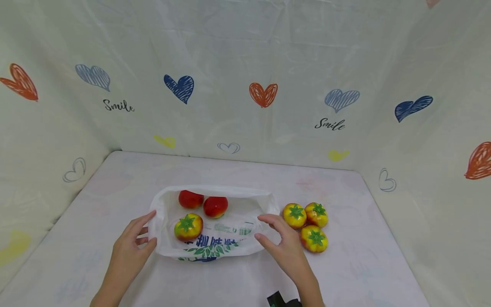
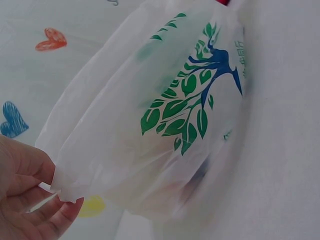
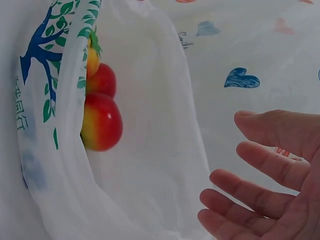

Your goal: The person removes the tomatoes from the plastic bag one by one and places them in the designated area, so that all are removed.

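Observation:
A white plastic bag (image 1: 245, 249) with a green leaf and blue print lies on the table, its mouth spread wide. Inside are two red fruits (image 1: 215, 207) and a yellow-red fruit (image 1: 188, 227) with a green star-shaped leaf top, like persimmons. My left hand (image 1: 132, 247) is at the bag's left end, fingertips touching the rim, thumb and forefinger spread apart. At the right end my right hand (image 1: 284, 245) hangs with parted fingers, thumb and forefinger overlapping the rim in the head view. The right wrist view shows this hand (image 3: 270, 185) holding nothing, beside the bag's edge.
Three more yellow-red fruits (image 1: 313, 238) with green leaf tops sit grouped on the table (image 1: 356, 273), right of the bag and close to my right hand. Behind the table hangs a pale cloth (image 1: 230, 51) printed with hearts. A black device (image 1: 281, 299) shows by my right wrist.

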`<state>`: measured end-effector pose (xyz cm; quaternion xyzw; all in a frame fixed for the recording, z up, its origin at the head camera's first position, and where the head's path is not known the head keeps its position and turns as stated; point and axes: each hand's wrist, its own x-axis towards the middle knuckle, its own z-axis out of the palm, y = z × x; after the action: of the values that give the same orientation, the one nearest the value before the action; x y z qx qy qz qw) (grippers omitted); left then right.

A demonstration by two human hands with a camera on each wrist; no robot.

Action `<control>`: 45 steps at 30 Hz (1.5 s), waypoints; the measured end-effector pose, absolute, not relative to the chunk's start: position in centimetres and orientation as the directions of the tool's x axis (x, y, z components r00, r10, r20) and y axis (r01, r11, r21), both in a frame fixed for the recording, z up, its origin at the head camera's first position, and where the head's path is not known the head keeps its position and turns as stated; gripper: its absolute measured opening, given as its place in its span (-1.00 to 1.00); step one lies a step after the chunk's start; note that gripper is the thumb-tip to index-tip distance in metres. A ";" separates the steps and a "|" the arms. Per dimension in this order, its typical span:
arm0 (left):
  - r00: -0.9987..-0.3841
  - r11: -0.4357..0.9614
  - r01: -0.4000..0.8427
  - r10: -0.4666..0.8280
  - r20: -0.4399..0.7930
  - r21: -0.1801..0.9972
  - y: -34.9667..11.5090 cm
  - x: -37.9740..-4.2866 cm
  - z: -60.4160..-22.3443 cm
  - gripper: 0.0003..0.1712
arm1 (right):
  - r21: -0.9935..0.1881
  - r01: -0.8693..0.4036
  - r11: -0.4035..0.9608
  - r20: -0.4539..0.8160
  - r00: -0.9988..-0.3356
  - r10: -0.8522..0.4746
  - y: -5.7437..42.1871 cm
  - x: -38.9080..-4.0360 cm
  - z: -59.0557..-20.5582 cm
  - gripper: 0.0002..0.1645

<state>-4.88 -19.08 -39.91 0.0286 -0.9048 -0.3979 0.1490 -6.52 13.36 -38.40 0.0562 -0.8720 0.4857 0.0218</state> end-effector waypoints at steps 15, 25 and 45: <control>-0.947 0.671 0.090 -0.171 0.272 0.736 -19.1 -4.9 -39.8 -0.32 | -0.870 -0.154 0.469 0.008 -0.954 -0.298 9.8 -7.4 -39.1 -0.50; -0.946 0.668 0.092 -0.172 0.273 0.738 -19.0 -4.9 -39.6 -0.32 | -0.893 -0.145 0.425 -0.030 -0.925 -0.380 7.0 -8.2 -40.1 -0.45; -0.946 0.661 0.093 -0.173 0.272 0.745 -19.0 -4.9 -39.6 -0.32 | -0.896 -0.159 0.414 -0.050 -0.891 -0.451 3.2 -9.7 -41.3 -0.35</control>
<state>-4.92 -18.99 -39.59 0.0224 -0.8968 -0.4110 0.1621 -9.68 3.16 -41.35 0.1842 -0.8284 0.5091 -0.1434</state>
